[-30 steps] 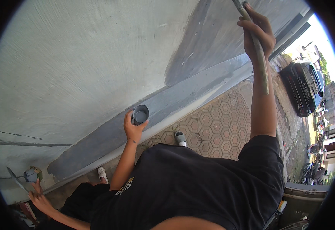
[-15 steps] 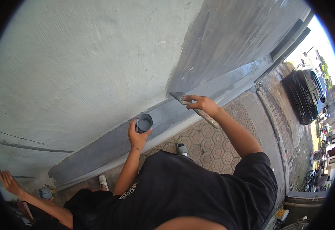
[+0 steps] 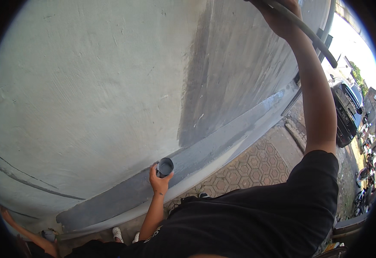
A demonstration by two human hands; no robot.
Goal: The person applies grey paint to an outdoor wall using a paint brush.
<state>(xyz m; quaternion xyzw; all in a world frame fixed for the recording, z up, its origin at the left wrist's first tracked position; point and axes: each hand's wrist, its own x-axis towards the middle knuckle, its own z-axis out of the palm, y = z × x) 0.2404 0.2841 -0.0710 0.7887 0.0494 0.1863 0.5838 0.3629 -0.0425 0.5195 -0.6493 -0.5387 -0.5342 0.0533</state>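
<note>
My left hand [image 3: 158, 182] holds a small grey cup [image 3: 165, 167], apparently with grey paint inside, in front of the grey band [image 3: 106, 202] along the wall's base. My right hand [image 3: 278, 19] is raised high at the top edge, closed round a long-handled paintbrush [image 3: 317, 38]; its bristle end is out of view. Behind it, the wall [image 3: 89, 73] is pale on the left and streaked with darker grey paint [image 3: 205, 86] on the right. Thin dark lines cross its lower left.
A co-worker's arm [image 3: 35, 232] reaches to the wall at lower left, near pale shoes [image 3: 117, 234]. Hexagonal paving [image 3: 248, 167] runs below the wall to a concrete strip [image 3: 282, 146]. A black car [image 3: 345, 124] and several motorbikes [image 3: 364, 180] stand at the right.
My right hand came down with the brush to the lower wall, then rose to the top edge. The cup sits lower in the picture. The co-worker's arm has shifted leftward.
</note>
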